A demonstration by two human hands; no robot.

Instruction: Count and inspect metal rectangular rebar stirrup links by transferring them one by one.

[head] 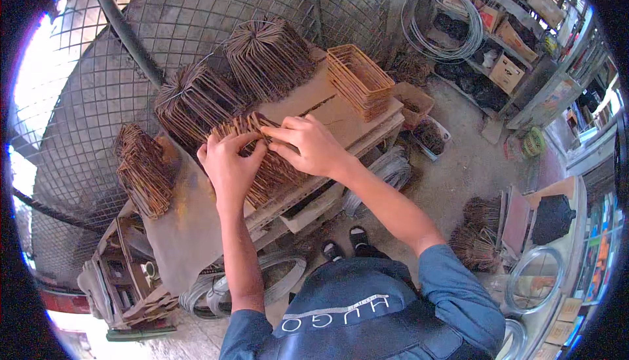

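Observation:
A bundle of rusty steel stirrups [282, 171] made of bent rods lies near the front edge of a worn wooden table [324, 119]. My left hand [233, 161] is at its upper side, thumb and forefinger pinched together on it. From the right, my right hand [312, 146] meets the left, its fingertips pressed on the same spot of the bundle. Whether a thin wire is between the fingertips is too small to tell. Behind my hands stand two more bundles, a nearer stirrup bundle [196, 102] and a farther stirrup bundle [268, 58], with thin wire across their tops.
Orange-brown rectangular stirrups [361, 82] are stacked at the table's right end. Another rusty bundle [145, 171] sits at the left. Wire mesh [196, 16] rises behind the table. Wire coils [211, 293] lie below it. A large wire coil [442, 23] hangs by cluttered shelves [511, 55].

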